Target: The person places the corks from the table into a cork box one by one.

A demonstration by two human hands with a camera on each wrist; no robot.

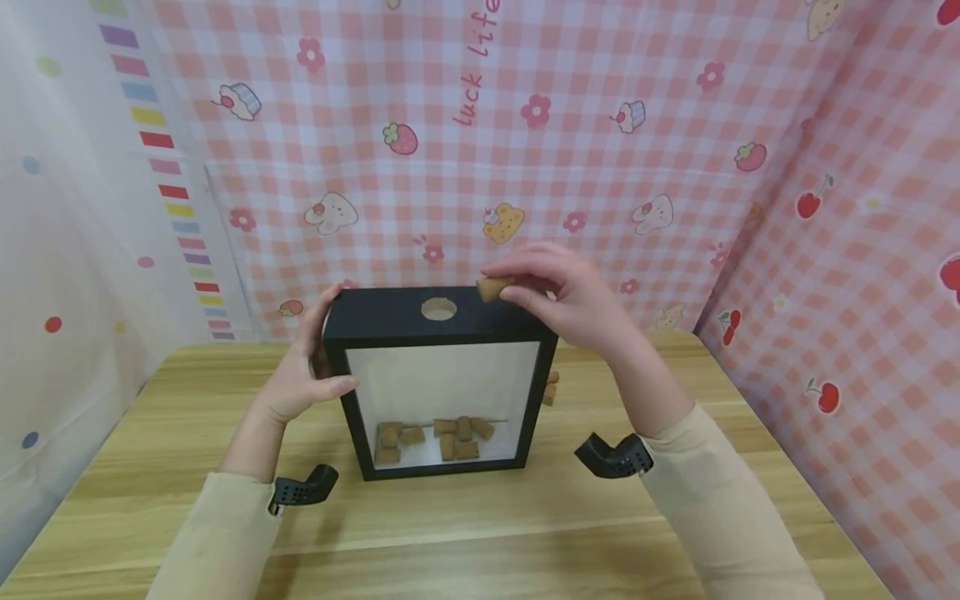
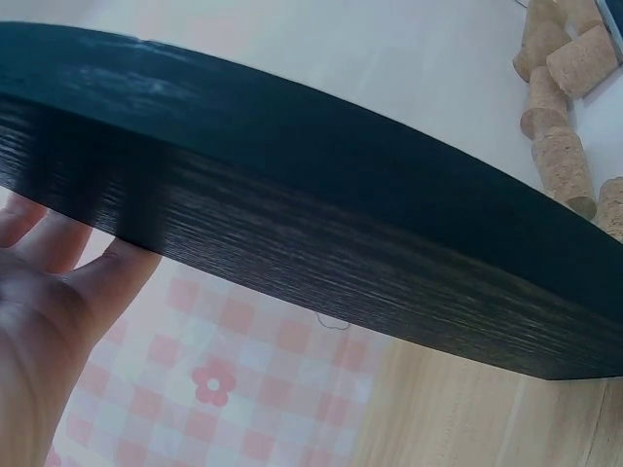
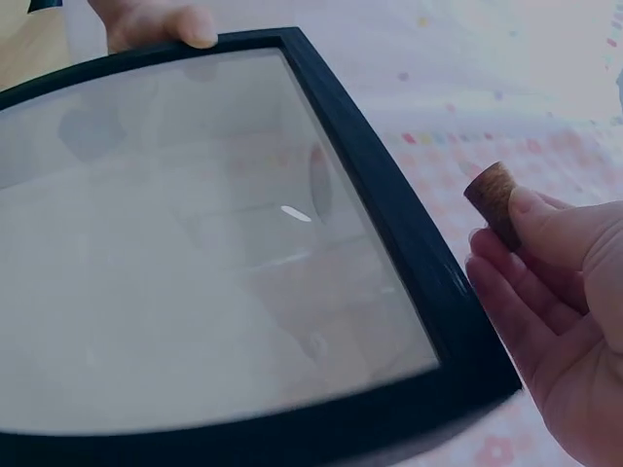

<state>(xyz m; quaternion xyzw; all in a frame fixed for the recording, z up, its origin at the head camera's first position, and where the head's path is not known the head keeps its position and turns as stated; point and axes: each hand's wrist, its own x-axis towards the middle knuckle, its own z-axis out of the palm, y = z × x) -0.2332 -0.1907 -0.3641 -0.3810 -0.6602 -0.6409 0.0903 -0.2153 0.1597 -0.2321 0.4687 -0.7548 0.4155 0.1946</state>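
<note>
A black shadow box frame (image 1: 382,321) with a clear front stands upright on the table, a round hole (image 1: 439,309) in its top. Several wine corks (image 1: 447,446) lie at the bottom inside it. My left hand (image 1: 300,375) holds the frame's left side, thumb at the front edge and fingertips toward the back. Between thumb and fingers, my right hand (image 1: 566,292) pinches a wine cork (image 1: 492,289) above the top face, to the right of the hole. The right wrist view shows that cork (image 3: 493,199) tilted in the fingertips.
More corks (image 1: 551,390) lie on the wood-grain table (image 1: 600,533), partly hidden behind the frame's right side. A pink checked curtain (image 1: 570,158) hangs behind the table, with another (image 1: 855,275) along the right. Black wrist mounts (image 1: 611,457) stick out from both sleeves.
</note>
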